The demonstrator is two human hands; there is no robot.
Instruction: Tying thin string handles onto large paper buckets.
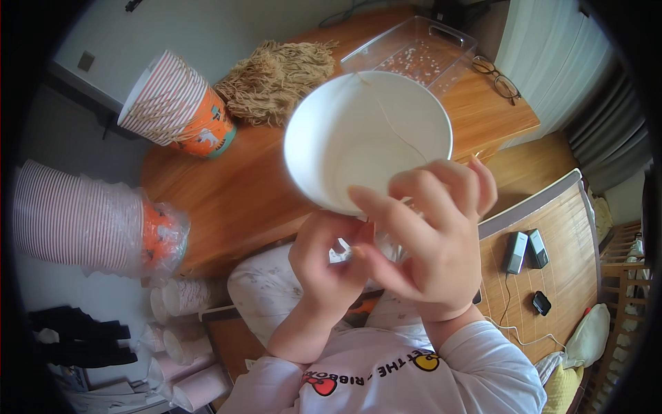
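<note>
A large white paper bucket [324, 138] is tilted with its open mouth toward me, and a bit of its orange outside shows between my hands. A thin tan string [396, 127] runs inside it from the far rim toward my right hand. Low at the near side, my left hand [329, 259] is closed on the bucket, with its fingertips hidden. My right hand [434, 241] reaches over the near rim, forefinger inside and thumb outside close to my left thumb. Its other fingers are loosely bent. Whether it also pinches the string's end is hidden.
A wooden table [227, 200] carries a stack of orange buckets [183, 110] draped with strings, a heap of tan strings [276, 79], a clear tray [420, 55] with small white bits and glasses [498, 79]. Plastic-wrapped buckets [83, 221] stand left. At right, small devices [525, 252] lie on a mat.
</note>
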